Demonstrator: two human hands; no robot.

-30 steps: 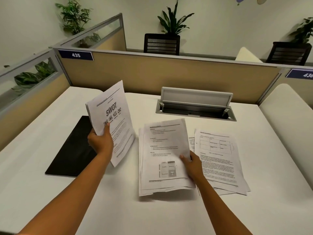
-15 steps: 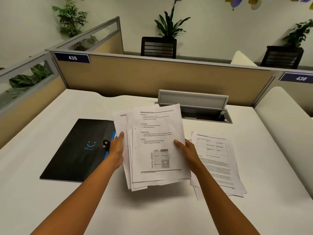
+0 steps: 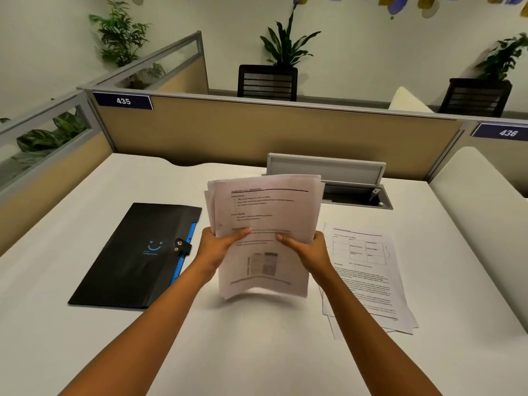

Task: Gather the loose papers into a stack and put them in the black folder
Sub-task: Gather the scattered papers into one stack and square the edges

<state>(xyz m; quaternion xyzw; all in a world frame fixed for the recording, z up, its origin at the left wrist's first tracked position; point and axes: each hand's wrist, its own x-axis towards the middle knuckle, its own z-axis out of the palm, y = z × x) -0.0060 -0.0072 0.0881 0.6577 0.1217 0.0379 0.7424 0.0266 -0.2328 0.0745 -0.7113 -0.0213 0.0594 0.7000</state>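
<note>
Both hands hold a stack of printed papers (image 3: 265, 212) upright above the middle of the white desk (image 3: 257, 347), its bottom edge lifted off the surface. My left hand (image 3: 220, 247) grips the stack's left side and my right hand (image 3: 307, 248) grips its right side, thumbs on the front sheet. The black folder (image 3: 134, 252) lies flat and closed on the desk to the left, with a blue edge and a snap clasp. A few more loose papers (image 3: 368, 281) lie fanned on the desk to the right.
An open grey cable hatch (image 3: 343, 178) sits in the desk behind the stack. Beige partition walls (image 3: 257, 132) with signs 435 and 436 close off the back and left. A cream chair back (image 3: 483, 212) stands at the right edge.
The sheet held in my left hand joined the pile under my right hand; both hands then lifted the combined stack off the desk and tilted it upright. The folder is now fully uncovered.
</note>
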